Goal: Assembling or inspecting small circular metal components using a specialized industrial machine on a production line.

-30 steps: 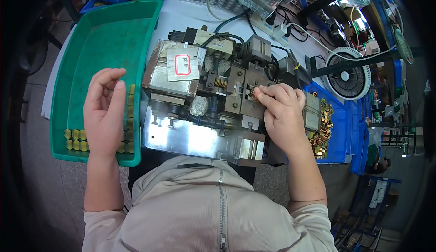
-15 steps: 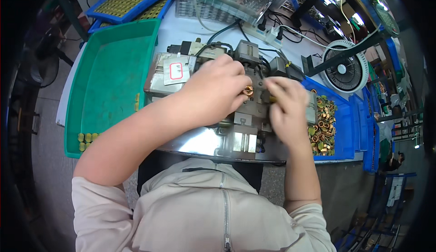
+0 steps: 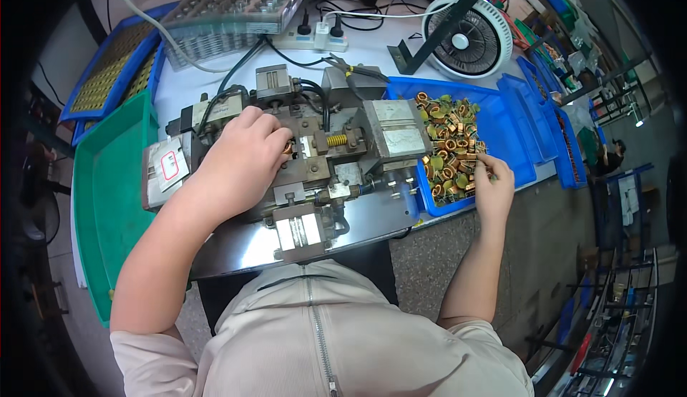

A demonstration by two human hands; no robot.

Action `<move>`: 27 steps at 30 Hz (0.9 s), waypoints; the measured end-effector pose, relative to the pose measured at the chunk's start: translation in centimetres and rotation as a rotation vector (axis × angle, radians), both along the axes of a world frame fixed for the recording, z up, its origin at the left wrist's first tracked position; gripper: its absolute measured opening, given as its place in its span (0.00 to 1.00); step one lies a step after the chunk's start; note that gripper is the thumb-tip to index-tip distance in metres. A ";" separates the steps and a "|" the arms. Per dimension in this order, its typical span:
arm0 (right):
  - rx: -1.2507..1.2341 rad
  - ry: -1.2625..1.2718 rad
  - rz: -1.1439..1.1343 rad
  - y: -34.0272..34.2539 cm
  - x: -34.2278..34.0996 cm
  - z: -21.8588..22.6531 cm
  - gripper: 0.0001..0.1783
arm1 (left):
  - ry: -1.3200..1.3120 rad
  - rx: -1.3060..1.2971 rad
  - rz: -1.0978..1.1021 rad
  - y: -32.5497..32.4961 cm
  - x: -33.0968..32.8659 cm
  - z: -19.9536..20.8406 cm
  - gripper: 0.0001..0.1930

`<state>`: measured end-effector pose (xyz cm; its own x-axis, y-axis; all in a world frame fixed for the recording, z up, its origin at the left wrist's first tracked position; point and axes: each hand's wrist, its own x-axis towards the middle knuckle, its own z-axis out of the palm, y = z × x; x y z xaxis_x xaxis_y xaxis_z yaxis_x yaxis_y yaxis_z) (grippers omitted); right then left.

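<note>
My left hand (image 3: 247, 157) rests over the metal fixture (image 3: 313, 171), its fingers curled and closed on a small copper-wound coil (image 3: 288, 148). The fingertips hide much of that coil. A spring (image 3: 336, 140) lies in the fixture just right of it. My right hand (image 3: 495, 186) reaches into the blue bin (image 3: 512, 136), its thumb and fingers pinched at the right edge of a heap of copper coils with greenish-yellow parts (image 3: 451, 150). What sits between those fingertips is too small to make out.
A green tray (image 3: 107, 204) stands on the left, beside blue trays of yellowish parts (image 3: 107, 75). Behind the fixture are a clear box of small metal parts (image 3: 236, 10), a power strip (image 3: 304, 39) with cables and a white fan (image 3: 469, 35). A metal block (image 3: 397, 128) stands between fixture and bin.
My right hand has moved from the fixture to the coil heap in the blue bin. My left hand stays at the fixture with its coil. The whole view has turned to the right.
</note>
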<state>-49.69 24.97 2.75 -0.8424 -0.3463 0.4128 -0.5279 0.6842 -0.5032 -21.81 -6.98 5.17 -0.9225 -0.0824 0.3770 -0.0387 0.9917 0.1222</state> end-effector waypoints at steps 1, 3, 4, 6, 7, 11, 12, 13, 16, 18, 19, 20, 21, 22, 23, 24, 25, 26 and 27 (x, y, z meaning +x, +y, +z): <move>0.092 0.013 -0.026 -0.1 -0.1 -0.3 0.12 | -0.004 -0.007 0.003 0.1 0.0 0.1 0.12; 0.147 0.051 -0.047 -0.7 -0.1 -1.0 0.12 | -0.004 -0.006 0.005 0.2 0.0 0.0 0.11; 0.205 0.093 -0.065 -1.1 -0.2 -1.2 0.13 | 0.001 -0.002 0.011 0.2 0.0 -0.2 0.11; 0.322 0.179 -0.099 -2.0 -0.6 -1.7 0.14 | 0.011 0.007 0.024 0.1 -0.1 -0.4 0.11; 0.320 0.176 -0.095 -2.4 -0.8 -1.9 0.14 | 0.007 0.004 0.028 0.1 0.0 -0.5 0.11; 0.405 0.241 -0.161 -4.2 -1.8 -2.4 0.16 | -0.002 0.003 0.012 0.1 -0.1 -0.4 0.10; 0.402 0.240 -0.149 -4.7 -1.8 -2.5 0.16 | -0.006 0.001 0.024 0.0 0.0 -0.5 0.10; 0.418 0.231 -0.170 -5.0 -1.8 -2.6 0.17 | -0.007 0.005 0.019 0.0 0.1 -0.5 0.11; 0.468 0.206 -0.231 -5.8 -2.0 -2.7 0.19 | -0.010 0.015 0.005 -0.1 0.1 -0.5 0.12; 0.487 0.161 -0.240 -6.2 -1.9 -2.2 0.20 | 0.031 0.017 0.038 -0.1 0.3 0.5 0.12; 0.484 0.156 -0.224 -6.3 -1.9 -2.0 0.20 | 0.079 0.022 0.045 -0.2 0.3 1.1 0.12; 0.480 0.124 -0.232 -6.3 -2.0 -1.8 0.20 | 0.127 0.026 0.054 -0.4 0.4 1.8 0.12; 0.477 0.091 -0.239 -6.4 -1.9 -1.6 0.20 | 0.175 0.029 0.063 -0.7 0.9 2.5 0.12; 0.450 0.094 -0.229 -6.4 -1.8 -1.3 0.19 | 0.168 0.025 0.078 -1.0 1.5 3.4 0.12; 0.423 0.096 -0.218 -6.3 -1.7 -1.3 0.19 | 0.191 0.099 0.126 -1.2 2.3 4.7 0.12; 0.420 0.091 -0.200 -5.7 -2.2 -1.8 0.19 | 0.216 0.171 0.176 -1.5 3.1 6.0 0.13; 0.200 0.071 -0.136 -5.1 -3.0 -2.4 0.18 | 0.243 0.236 0.242 -1.7 4.4 7.3 0.14; -0.019 0.042 -0.073 -4.5 -3.5 -3.0 0.18 | 0.272 0.299 0.308 -1.9 5.6 8.0 0.15; -0.154 0.027 -0.065 -4.4 -3.5 -3.0 0.18 | 0.268 0.279 0.350 -2.5 7.3 8.2 0.15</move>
